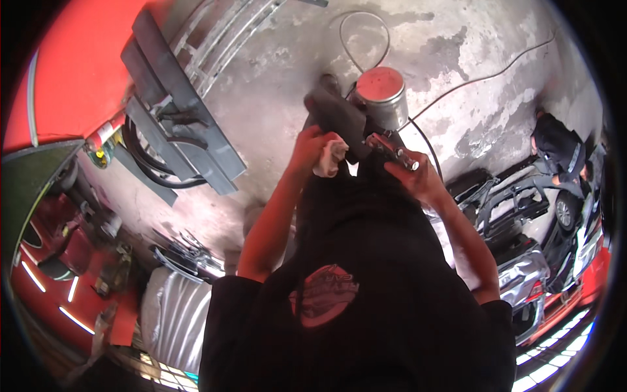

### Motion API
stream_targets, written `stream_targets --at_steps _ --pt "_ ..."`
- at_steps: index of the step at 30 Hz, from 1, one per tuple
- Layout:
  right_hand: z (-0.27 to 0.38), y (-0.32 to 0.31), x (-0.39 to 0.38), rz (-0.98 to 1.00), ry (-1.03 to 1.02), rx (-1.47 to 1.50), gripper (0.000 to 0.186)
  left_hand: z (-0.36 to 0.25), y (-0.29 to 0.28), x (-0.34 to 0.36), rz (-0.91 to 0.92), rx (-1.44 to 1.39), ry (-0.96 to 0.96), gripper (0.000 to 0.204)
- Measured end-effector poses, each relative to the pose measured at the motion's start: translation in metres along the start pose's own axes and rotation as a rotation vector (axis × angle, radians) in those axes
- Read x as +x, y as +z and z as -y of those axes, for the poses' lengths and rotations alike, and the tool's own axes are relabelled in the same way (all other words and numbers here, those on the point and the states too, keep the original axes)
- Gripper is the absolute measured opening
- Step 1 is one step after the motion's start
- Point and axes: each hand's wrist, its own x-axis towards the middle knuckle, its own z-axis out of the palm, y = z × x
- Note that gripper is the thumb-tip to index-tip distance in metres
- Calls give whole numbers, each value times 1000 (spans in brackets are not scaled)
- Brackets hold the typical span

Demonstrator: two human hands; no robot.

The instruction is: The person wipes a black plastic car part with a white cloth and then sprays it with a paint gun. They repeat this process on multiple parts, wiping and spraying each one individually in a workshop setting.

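My right hand [421, 178] is wrapped round the handle of a spray gun [400, 155], held in front of my waist. Beyond the gun sits a round silver cup [390, 112] with a reddish top; it looks attached, though the joint is hidden. A dark hose [428, 140] runs by the cup and across the floor. My left hand [307, 149] grips a crumpled pale cloth [332, 158], a little left of the gun and apart from it. My fingers are partly hidden by the cloth. Below both hands are my dark-clothed legs and shoe.
Grey car panels [189, 130] stand on the left, close to a red car body [72, 65]. A metal frame [222, 39] lies beyond them. To the right, another person [558, 147] bends over black car parts [503, 202] and a wheel [565, 212]. The hose loops over the stained concrete floor [274, 85].
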Motion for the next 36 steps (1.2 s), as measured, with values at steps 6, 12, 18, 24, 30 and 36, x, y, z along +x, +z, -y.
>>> stream_targets --at_steps 6,12,18,24,30,36 --pt "76 -54 4 75 -18 450 30 -69 -51 -55 134 -112 285 13" --pt "137 -103 -11 57 -344 372 31 -159 -95 -143 76 81 473 38" --pt "148 -121 -1 114 -241 135 72 -195 -41 -208 161 -10 620 51" --pt "145 -134 -3 -318 -433 103 61 -215 -21 -191 568 87 789 60" --pt "149 -180 -23 -273 -546 127 50 -195 6 -172 260 -360 862 60" --pt "153 -207 -57 -486 -551 35 60 -199 47 -141 245 -173 997 54"
